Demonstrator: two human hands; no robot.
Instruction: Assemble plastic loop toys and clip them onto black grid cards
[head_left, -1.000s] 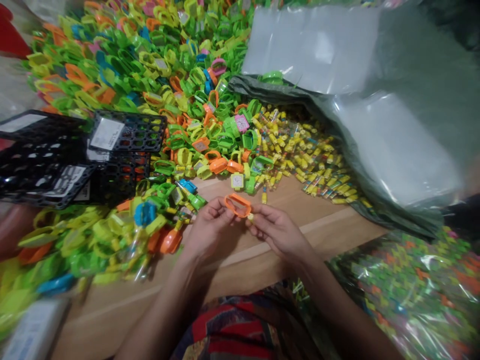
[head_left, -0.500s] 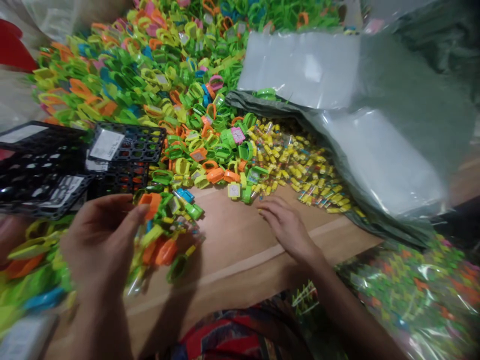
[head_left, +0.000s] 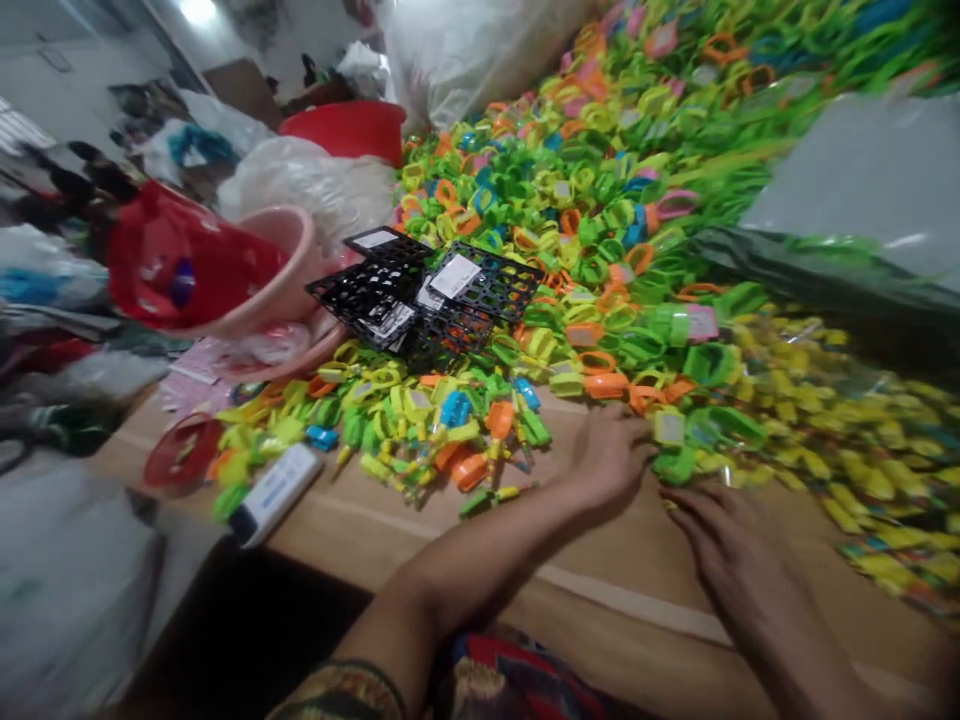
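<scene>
My left hand (head_left: pixel 611 452) reaches across the tabletop to the near edge of the toy watch heap. Its curled fingertips are beside a green toy watch (head_left: pixel 673 462) and a yellow-framed one (head_left: pixel 669 427); blur hides whether they grip anything. Close by on the right, my right hand (head_left: pixel 731 535) has thumb and fingers pinched together, with a small yellow piece (head_left: pixel 670 506) at the tips. Beyond that hand lie many small yellow-ended clear tubes (head_left: pixel 847 450). A smaller pile of toy watches and tubes (head_left: pixel 420 420) sits left of my left forearm.
Black perforated trays (head_left: pixel 487 285) with white labels lie on the heap. A white box (head_left: pixel 276 493), a small red dish (head_left: pixel 182 450) and a pink basin (head_left: pixel 300 240) are at left. Plastic bags (head_left: pixel 847 180) on dark green sheeting lie at right.
The view has swung left. My left hand has gone from the smaller pile, where it was near an orange watch, rightward to the big heap. My right hand stays beside the heap, still pinched.
</scene>
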